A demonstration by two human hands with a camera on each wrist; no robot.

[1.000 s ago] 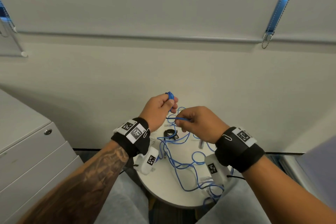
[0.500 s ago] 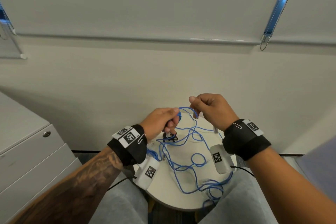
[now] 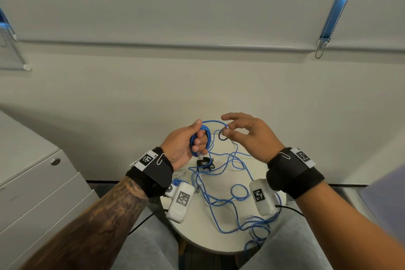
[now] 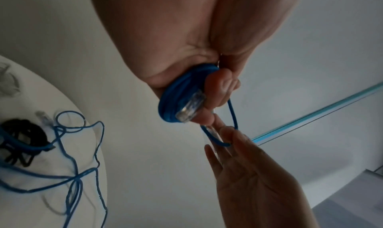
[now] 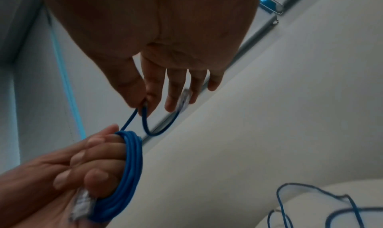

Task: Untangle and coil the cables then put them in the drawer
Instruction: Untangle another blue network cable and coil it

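My left hand (image 3: 192, 142) holds a blue cable coil (image 3: 200, 138) wound round its curled fingers, with a clear plug (image 4: 191, 108) lying against the fingertips. The same coil (image 5: 128, 174) shows in the right wrist view. My right hand (image 3: 238, 132) pinches the cable's free end (image 5: 145, 115) between thumb and forefinger just right of the coil; a short loop and a second clear plug (image 5: 183, 100) hang by its other fingers. More tangled blue cable (image 3: 228, 199) lies on the small round white table (image 3: 197, 232) below both hands.
A black cable bundle (image 3: 205, 163) sits on the table under the left hand. A grey drawer cabinet (image 3: 32, 193) with a lock stands at the left. The wall and window blinds are straight ahead. My knees flank the table.
Both hands rose and came level. The coil on the left hand has grown, and the right hand has carried the free cable end up beside it, its other fingers now spread.
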